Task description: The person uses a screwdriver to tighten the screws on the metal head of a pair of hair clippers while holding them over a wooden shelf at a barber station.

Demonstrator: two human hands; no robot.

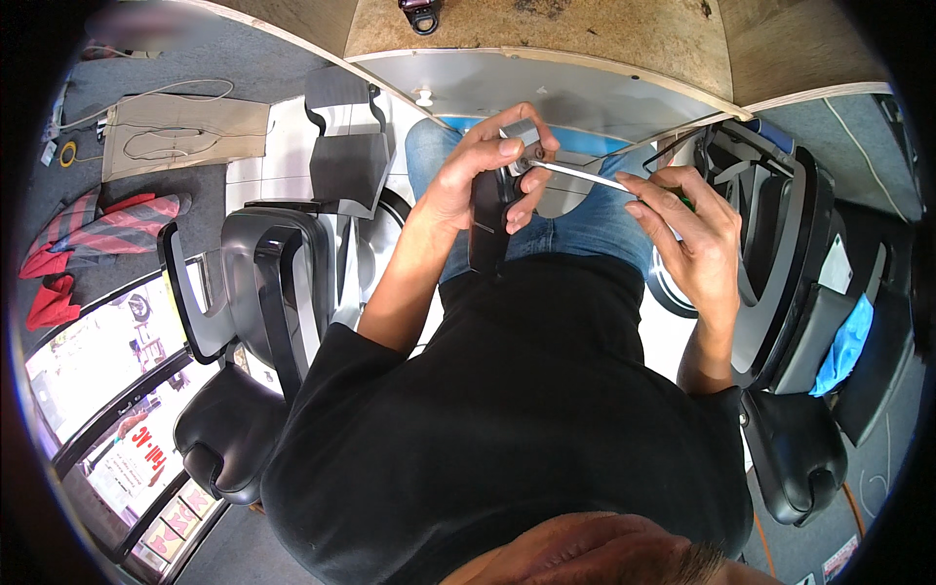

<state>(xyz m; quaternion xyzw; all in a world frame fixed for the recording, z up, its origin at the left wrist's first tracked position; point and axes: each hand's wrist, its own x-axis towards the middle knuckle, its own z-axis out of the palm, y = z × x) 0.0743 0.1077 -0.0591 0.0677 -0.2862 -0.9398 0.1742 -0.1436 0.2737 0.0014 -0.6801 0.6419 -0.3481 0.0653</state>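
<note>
My left hand [458, 185] is closed around a black hair clipper [489, 222], held upright in front of my lap. The clipper's metal head points away from me, between my thumb and fingers. From the right, my right hand [697, 239] grips a screwdriver [585, 175] with a thin pale shaft. Its tip meets the clipper's head near small round screws. Most of the screwdriver's handle is hidden in my palm; only a bit of green shows by the fingers.
Ahead is a worn wooden shelf [585, 27] with a small dark metal piece [421, 16] on it. Black barber chairs [273, 253] flank me on both sides. At the left lie flattened cardboard [185, 136] with a cable and a red-grey cloth [107, 229]. A blue cloth [846, 343] hangs at the right.
</note>
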